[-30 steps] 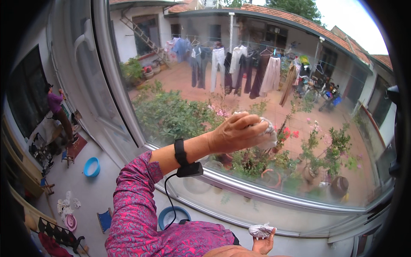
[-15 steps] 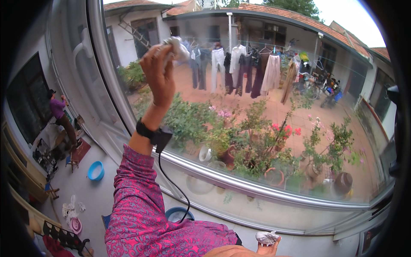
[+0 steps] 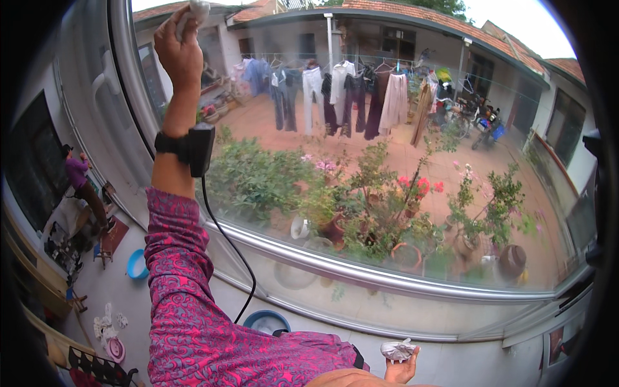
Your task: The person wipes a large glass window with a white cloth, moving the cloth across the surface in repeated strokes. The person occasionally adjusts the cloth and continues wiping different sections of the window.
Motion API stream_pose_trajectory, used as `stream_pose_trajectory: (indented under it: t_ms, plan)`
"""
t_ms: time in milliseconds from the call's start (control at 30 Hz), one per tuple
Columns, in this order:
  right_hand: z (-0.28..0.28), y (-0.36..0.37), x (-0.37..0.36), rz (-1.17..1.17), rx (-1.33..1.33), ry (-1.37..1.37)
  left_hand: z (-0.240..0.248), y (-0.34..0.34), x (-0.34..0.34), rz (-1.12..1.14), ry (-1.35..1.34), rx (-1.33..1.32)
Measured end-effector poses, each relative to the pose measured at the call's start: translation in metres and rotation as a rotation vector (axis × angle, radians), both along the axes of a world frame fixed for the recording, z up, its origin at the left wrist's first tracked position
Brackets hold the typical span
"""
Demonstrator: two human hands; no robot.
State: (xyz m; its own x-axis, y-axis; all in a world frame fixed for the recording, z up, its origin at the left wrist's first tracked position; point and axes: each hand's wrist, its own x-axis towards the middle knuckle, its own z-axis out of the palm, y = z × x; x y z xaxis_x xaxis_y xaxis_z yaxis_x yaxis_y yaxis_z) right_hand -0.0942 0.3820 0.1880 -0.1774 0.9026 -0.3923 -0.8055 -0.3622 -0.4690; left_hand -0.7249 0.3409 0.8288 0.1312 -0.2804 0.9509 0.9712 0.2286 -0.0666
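My left hand (image 3: 178, 48) is raised at the upper left, in front of the window pane (image 3: 258, 213) beside its metal frame. Its fingers are closed on a crumpled white wad (image 3: 200, 9), partly cut off by the top of the view. Cannot tell whether the wad is paper or cloth. A black strap with a small box (image 3: 201, 149) sits on the left wrist, and a cable runs down from it. At the lower right, my right hand (image 3: 402, 370) holds a crumpled grey-white ball of paper (image 3: 398, 350), below the window's lower rail.
Below the window stands a blue basin (image 3: 266, 320). Another light-blue basin (image 3: 137, 264) is on the floor at left, near a pink bowl (image 3: 115, 349). A person in purple (image 3: 77, 173) stands farther back. Beyond the glass are potted plants (image 3: 367, 193) and hanging laundry (image 3: 342, 90).
My left hand has moved up and to the left along the window with the white wad. The right hand with the paper is slightly higher. The whole view has shifted a little.
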Motion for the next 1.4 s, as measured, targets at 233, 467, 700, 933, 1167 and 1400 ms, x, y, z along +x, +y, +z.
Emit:
stream_pose_trajectory:
  t_ms: [233,467,700,933,1167,1400]
  plan:
    - [0.032,0.015,-0.019,0.075,0.141,0.024,-0.087,0.081,0.114,-0.023,0.203,-0.217]
    - [0.014,0.023,0.000,0.067,0.093,0.023,-0.251,0.061,0.176,-0.253,0.594,-0.962]
    - [-0.005,0.012,0.038,0.030,0.014,0.015,-0.025,0.031,0.081,-0.087,0.159,-0.142]
    - [0.022,0.035,0.028,0.052,0.106,-0.013,-0.101,0.097,0.154,-0.017,0.233,-0.324]
    - [0.017,0.048,0.043,0.055,0.071,0.025,-0.242,0.081,0.213,-0.192,0.612,-0.973]
    - [0.013,0.053,0.062,0.102,0.054,-0.039,-0.042,0.077,0.138,-0.156,0.197,-0.132]
